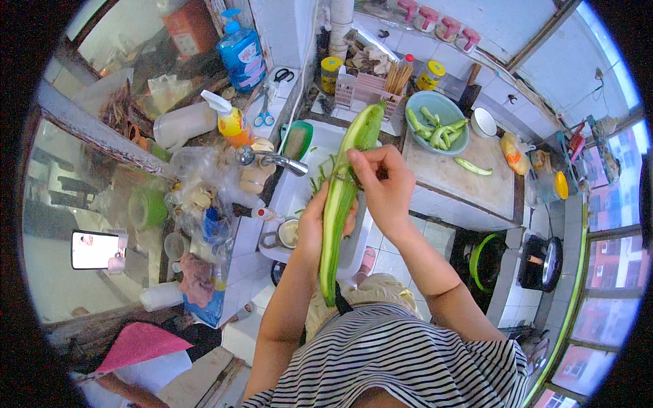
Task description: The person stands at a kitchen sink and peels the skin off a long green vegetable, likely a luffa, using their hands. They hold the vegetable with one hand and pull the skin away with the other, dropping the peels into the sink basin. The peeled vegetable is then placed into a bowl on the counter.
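Observation:
My left hand is closed around the middle of a long green gourd, which is held lengthwise over the white sink. Pale peeled stripes run along the gourd. At its upper half, my right hand has thumb and fingers pinched against its side; whether a small peeler is between the fingers I cannot tell. Green peel strips lie in the sink under the gourd. To the right, a light blue basin holds several pale green peeled vegetable pieces, and one more piece lies on the counter.
A chrome faucet reaches over the sink's left side, near a yellow spray bottle, blue-handled scissors and a green scoop. Behind are a pink utensil basket, a cleaver and a white bowl. Another person's arm shows at lower left.

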Demonstrator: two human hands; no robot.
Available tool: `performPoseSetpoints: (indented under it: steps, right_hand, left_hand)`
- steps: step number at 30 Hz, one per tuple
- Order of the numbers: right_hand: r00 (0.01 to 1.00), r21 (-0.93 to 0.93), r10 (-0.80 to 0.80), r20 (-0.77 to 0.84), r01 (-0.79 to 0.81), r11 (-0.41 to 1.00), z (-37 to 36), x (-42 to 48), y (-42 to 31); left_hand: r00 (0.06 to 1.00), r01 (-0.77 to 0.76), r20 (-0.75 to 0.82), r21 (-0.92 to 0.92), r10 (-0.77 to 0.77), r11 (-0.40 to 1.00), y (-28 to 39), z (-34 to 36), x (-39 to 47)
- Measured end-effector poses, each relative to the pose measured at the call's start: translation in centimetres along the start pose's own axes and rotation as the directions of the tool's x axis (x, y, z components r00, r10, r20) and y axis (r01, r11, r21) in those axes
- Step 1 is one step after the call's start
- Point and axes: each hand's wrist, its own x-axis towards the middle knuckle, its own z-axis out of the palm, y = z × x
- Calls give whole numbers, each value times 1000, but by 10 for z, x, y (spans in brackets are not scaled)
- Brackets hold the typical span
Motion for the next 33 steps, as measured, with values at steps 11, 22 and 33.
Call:
performPoseSetpoints:
  steps: [11, 22, 33]
  right_hand:
    - [997, 121, -6, -80, 15, 992, 3, 21, 6]
    - [992, 63, -63, -108, 70, 996, 9, 29, 11]
    - [965, 140, -71, 254, 36, 989, -22, 36, 3]
  left_hand:
    - [988, -20, 151, -31, 25, 999, -9, -27, -5]
    - [991, -47, 127, -15, 49, 999, -9, -32, -17]
    - [993, -88, -74, 105, 96, 991, -7, -46, -25]
